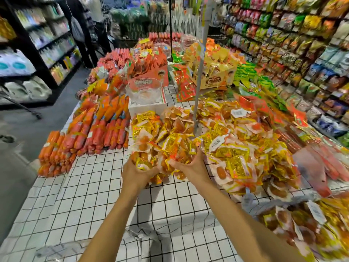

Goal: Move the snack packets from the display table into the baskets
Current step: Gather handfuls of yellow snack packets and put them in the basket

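Both hands, left hand (pixel 138 173) and right hand (pixel 191 165), clasp a bunch of snack packets (pixel 166 148) at six o'clock of the heap (pixel 236 140); squeezing inward before lifting should prevent spills.

On the display table (pixel 94 214) the heap of snack packets (pixel 241 148) spread from the centre toward three o'clock, with a pole (pixel 198 82) standing up through it. Sausage bundles (pixel 94 133) lay stacked at ten o'clock along the left edge. At twelve, behind the heap, a bowl (pixel 144 91) sat on a box (pixel 147 109) — two cartons (pixel 213 78) side by side beyond it. The left hand (pixel 136 172) and right hand (pixel 190 165) gripped packets at the heap's near edge. Wall shelves (pixel 302 53) rose at two o'clock — a rack (pixel 47 44) across the aisle at ten.
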